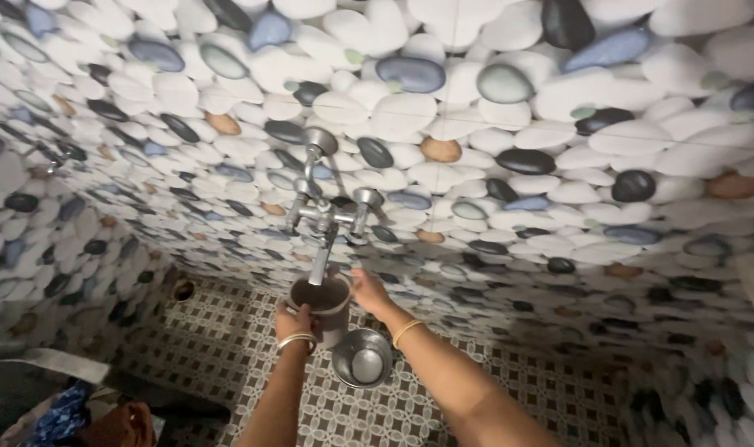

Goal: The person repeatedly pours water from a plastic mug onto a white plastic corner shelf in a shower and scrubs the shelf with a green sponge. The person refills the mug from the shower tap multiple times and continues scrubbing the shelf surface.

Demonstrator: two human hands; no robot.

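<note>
Nearest you, a shiny round steel bowl sits on the patterned tile floor, just below your forearms. Above it, your left hand wraps its fingers around the near side of the tall dark brown plastic cup, and your right hand curls over the far rim, so both hands close on the cup. It hangs directly under the downturned spout of the chrome wall tap. Keep the cup upright and its mouth centred beneath that spout, with the left palm bearing the weight. Behind the tap rises the wall printed with white, grey and blue pebbles.
</note>
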